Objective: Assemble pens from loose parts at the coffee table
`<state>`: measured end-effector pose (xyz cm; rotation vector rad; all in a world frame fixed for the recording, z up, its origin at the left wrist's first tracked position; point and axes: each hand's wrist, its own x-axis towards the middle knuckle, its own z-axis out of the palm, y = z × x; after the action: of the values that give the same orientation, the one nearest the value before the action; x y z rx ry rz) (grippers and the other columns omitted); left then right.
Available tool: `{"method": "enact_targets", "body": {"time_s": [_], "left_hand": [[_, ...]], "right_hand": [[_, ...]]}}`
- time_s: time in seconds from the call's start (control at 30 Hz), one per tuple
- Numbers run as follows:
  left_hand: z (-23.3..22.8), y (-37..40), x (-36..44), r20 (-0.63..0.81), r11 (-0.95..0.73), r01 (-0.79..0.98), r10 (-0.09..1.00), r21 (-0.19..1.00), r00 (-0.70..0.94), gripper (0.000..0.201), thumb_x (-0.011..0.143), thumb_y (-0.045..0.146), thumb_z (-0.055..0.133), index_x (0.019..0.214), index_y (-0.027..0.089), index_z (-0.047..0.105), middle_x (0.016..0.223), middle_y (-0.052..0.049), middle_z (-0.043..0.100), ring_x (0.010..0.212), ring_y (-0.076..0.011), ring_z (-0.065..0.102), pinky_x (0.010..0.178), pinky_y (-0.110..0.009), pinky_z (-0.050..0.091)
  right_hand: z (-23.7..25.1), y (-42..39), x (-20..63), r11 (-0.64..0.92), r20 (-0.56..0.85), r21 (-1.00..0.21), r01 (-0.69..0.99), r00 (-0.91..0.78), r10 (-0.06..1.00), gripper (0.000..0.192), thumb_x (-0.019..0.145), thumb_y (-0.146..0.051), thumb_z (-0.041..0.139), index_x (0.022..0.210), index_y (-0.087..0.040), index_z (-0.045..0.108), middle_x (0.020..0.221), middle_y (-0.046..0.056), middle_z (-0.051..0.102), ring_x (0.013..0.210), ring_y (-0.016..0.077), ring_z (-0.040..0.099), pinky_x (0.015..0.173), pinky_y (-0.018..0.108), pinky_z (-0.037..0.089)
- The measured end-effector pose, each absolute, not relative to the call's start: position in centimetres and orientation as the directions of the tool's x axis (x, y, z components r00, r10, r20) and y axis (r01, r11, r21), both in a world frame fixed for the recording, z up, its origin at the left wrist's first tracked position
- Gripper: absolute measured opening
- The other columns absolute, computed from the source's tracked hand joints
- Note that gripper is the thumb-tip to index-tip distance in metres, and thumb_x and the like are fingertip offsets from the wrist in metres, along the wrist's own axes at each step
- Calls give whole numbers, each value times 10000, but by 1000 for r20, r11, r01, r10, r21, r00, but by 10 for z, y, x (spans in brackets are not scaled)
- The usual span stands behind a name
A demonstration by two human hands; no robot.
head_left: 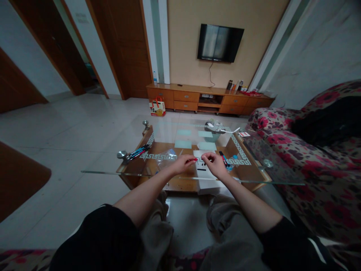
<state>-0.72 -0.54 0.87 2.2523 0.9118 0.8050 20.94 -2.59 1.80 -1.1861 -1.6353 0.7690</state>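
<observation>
Your left hand (184,163) and right hand (214,162) pinch a thin red pen (194,160) above the white paper (203,169) on the table (248,165).

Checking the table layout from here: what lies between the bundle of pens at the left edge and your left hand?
In the head view, a clear plastic bag lies on the glass table between the pens and the left hand.

home living room | wall TV (220,42) | floral sofa (318,165) | glass coffee table (169,131)
</observation>
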Motion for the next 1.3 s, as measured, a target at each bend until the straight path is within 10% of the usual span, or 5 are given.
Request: {"method": "enact_targets", "body": {"time_s": [1.3], "left_hand": [[24,-19,3,230,-516,395,782,761,579,310,923,422,539,883,158,696,774,-18,670,714,-139,587,661,-220,446]], "right_hand": [[24,-32,199,378,362,-825,420,-121,924,393,895,-547,556,745,-191,630,718,29,640,678,169,566,627,268,446]]}}
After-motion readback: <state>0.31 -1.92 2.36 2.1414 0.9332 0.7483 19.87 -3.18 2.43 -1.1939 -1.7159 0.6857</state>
